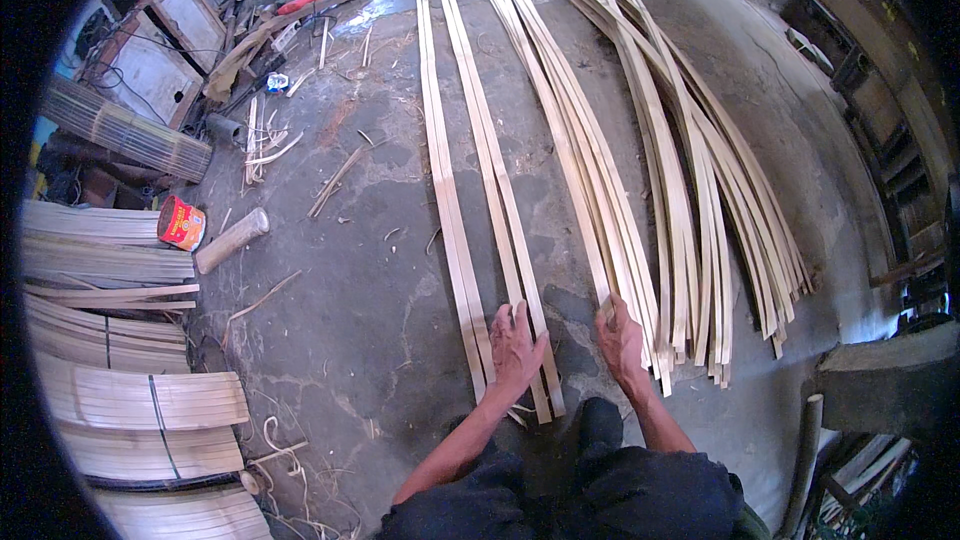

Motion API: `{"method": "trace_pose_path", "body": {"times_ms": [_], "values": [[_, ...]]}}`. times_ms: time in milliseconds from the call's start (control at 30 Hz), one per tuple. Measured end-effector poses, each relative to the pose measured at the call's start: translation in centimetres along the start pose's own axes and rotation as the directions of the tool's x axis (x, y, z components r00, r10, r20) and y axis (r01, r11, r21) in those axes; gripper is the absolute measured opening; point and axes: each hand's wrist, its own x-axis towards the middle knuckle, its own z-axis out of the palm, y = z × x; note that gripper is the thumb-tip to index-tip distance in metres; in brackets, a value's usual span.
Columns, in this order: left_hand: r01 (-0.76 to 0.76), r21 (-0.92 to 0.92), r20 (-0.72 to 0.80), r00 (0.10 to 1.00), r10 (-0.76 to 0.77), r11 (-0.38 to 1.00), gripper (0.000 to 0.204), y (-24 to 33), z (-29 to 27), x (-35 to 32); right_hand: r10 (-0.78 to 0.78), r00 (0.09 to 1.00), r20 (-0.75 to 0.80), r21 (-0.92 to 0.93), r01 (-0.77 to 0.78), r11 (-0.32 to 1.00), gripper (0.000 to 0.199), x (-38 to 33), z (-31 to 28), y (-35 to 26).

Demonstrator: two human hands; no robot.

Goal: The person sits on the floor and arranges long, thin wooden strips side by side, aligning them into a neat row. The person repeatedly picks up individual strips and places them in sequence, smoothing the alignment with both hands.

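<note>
Long, pale, flat bamboo strips lie lengthwise on the floor in front of me. My left hand [515,351] is over the near part of a narrow pair of strips [492,167], fingers apart and thumb out to the right. Farther left runs another narrow pair of strips [441,167]. At the left edge of a wider group of strips [583,155], my right hand [622,338] has its fingers curled around a strip near its close end. The palm hides part of that grip. A larger, crossing pile of strips [690,155] fans out to the right.
Tied bundles of slats [200,400] are stacked along the left. Beside them are a red tub [182,224] and a short wooden log [233,240]. Scraps [340,180] litter the concrete floor. A concrete block [890,370] and a pole [803,465] stand at the right.
</note>
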Motion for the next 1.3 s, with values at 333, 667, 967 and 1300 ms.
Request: {"method": "trace_pose_path", "body": {"times_ms": [333,667,967,1300], "values": [[-0.177,0.251,0.154,0.978,0.142,0.952,0.076,-2.0,2.4,0.1,-0.077,0.995,-0.055,0.385,0.092,0.918,0.044,-4.3,2.5,0.3],[-0.166,0.308,0.17,0.978,0.117,0.937,0.072,-1.5,1.3,0.1,-0.144,0.984,0.103,0.309,0.106,0.945,0.043,-3.9,7.1,1.0],[-0.079,0.129,-0.014,0.997,0.082,0.988,0.061,-1.8,-0.2,-0.1,-0.2,0.98,-0.004,0.434,0.182,0.882,0.042,-5.9,5.1,-3.9],[0.018,-0.323,-0.32,0.939,-0.127,0.946,0.039,-3.5,-3.2,2.8,0.033,0.914,0.403,0.485,-0.244,0.84,0.046,-6.8,8.2,-8.6]]}}
